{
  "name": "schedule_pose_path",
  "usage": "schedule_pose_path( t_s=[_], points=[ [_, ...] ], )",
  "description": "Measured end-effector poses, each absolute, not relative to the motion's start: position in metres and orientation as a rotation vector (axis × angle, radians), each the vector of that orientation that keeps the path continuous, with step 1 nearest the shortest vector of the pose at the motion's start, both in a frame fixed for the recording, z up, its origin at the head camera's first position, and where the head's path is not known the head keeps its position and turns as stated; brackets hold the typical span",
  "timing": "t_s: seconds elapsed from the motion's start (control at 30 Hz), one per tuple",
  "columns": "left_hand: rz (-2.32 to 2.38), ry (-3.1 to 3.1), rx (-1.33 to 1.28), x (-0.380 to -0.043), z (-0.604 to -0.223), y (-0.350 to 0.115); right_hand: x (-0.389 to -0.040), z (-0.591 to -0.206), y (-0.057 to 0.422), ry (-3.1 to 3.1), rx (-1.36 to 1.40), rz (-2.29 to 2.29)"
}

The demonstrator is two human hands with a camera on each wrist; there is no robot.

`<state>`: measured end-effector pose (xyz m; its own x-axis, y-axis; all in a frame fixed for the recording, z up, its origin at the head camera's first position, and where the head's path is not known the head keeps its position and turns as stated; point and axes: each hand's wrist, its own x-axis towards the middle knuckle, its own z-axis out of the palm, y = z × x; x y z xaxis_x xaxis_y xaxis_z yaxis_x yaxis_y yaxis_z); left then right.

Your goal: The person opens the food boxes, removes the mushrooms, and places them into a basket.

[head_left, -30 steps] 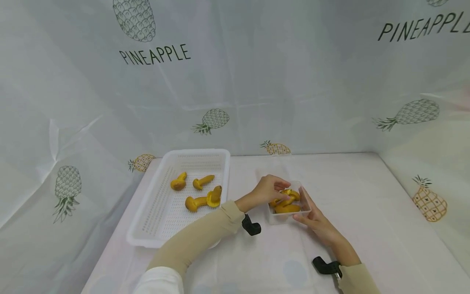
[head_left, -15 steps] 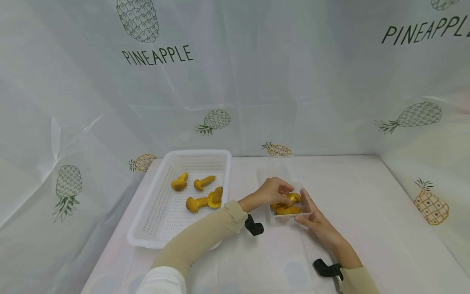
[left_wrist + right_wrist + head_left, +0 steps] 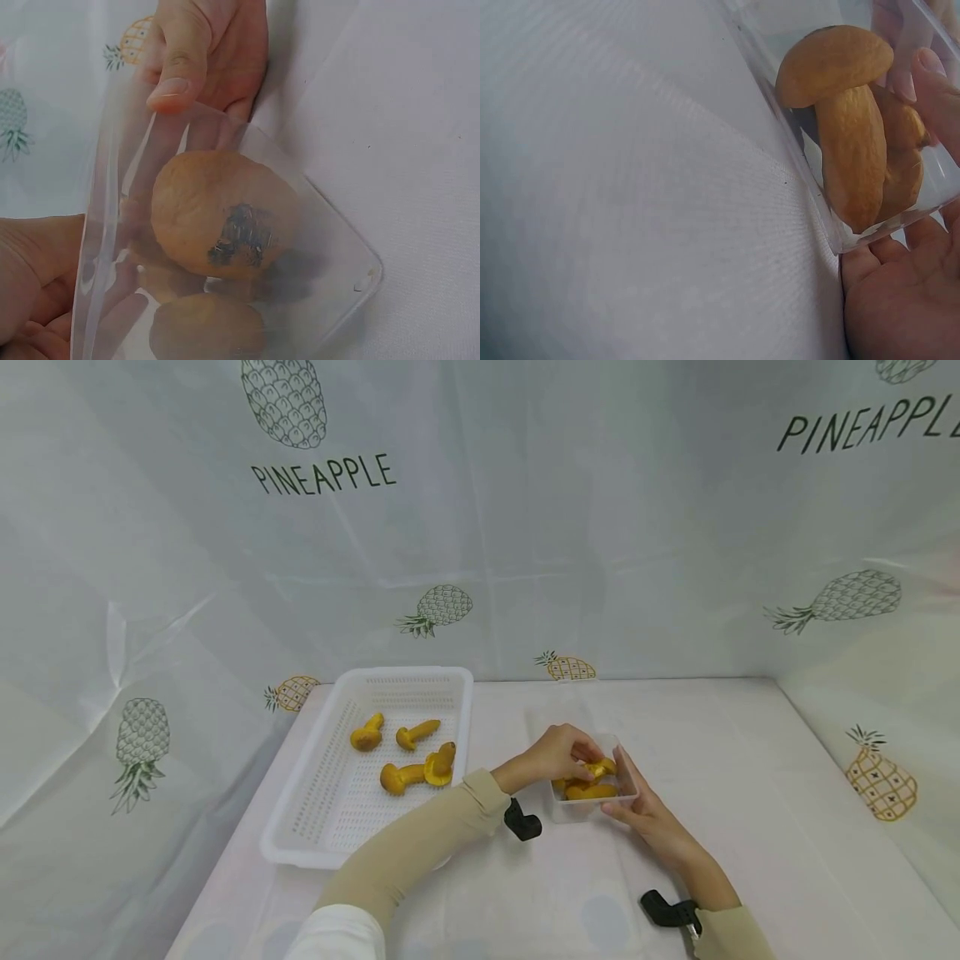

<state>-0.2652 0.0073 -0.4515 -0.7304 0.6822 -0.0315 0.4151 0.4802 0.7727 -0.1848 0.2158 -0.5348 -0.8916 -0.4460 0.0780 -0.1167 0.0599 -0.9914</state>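
In the head view a small clear plastic box (image 3: 572,811) with several yellow-brown mushrooms (image 3: 591,792) rests on the table. My right hand (image 3: 654,823) grips its right side, thumb at the near rim. My left hand (image 3: 558,753) reaches in over the left rim, its fingers pinching a mushroom (image 3: 602,767) that they partly cover. Through the clear wall, the right wrist view shows a mushroom (image 3: 851,150) with cap and thick stem, the left fingers just behind it. A round cap (image 3: 217,214) with a dark patch appears through the box in the left wrist view.
To the left stands a white perforated basket (image 3: 300,827) holding several mushrooms, one of them a capped mushroom (image 3: 439,764) near its right wall. A translucent lid-like flap (image 3: 558,703) lies behind the box. Pineapple-print sheeting (image 3: 510,527) hangs behind the table.
My left hand has shifted slightly to the right and lower inside the box, and the mushroom at its fingers has changed position a little. My right hand keeps its grip on the box.
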Motion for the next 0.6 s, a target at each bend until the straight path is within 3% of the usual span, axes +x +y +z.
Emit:
schedule_pose_path(
  t_s=[0.6],
  points=[
    [0.946, 2.348, 1.008, -0.2680, -0.4488, 0.0108, -0.1855, -0.5353, 0.2168, 2.081, -0.571, -1.924]
  ],
)
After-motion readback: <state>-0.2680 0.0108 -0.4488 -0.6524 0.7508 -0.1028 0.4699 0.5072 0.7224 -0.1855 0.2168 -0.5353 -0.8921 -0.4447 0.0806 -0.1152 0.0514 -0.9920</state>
